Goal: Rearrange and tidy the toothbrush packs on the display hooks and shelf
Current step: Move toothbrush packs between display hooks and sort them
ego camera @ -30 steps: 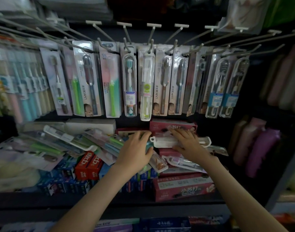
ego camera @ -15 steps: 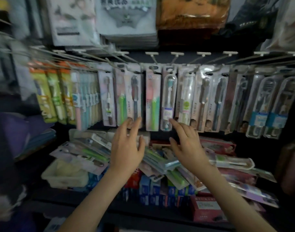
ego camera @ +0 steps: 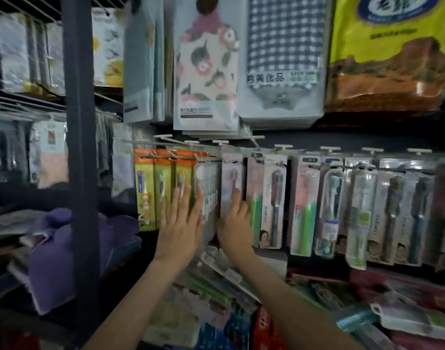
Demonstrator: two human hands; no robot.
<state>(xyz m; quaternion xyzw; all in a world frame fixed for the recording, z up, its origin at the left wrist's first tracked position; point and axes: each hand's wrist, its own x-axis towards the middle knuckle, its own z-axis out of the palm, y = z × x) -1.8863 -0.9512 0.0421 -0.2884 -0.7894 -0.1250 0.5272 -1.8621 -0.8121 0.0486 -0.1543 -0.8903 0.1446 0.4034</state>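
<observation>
A row of toothbrush packs hangs from metal display hooks (ego camera: 282, 147) across the middle. My left hand (ego camera: 182, 223) lies flat, fingers straight, against the orange-topped yellow packs (ego camera: 163, 188) and the pale blue packs (ego camera: 208, 195) beside them. My right hand (ego camera: 235, 223) touches the light pink pack (ego camera: 231, 180), fingers extended up its face; whether the thumb grips its edge is hidden. Further right hang a pink-green pack (ego camera: 303, 205) and clear blister packs (ego camera: 330, 210). Loose toothbrush packs (ego camera: 224, 271) lie on the shelf below my wrists.
A dark upright shelf post (ego camera: 81, 152) stands at the left, with purple cloth goods (ego camera: 64, 248) behind it. Cloth and towel packs (ego camera: 206, 64) and a yellow bag (ego camera: 393, 46) hang above the hooks. Red toothpaste boxes (ego camera: 263, 324) fill the lower shelf.
Both hands rose from the loose packs on the shelf to the hanging row and shifted left. The view swung up and left too.
</observation>
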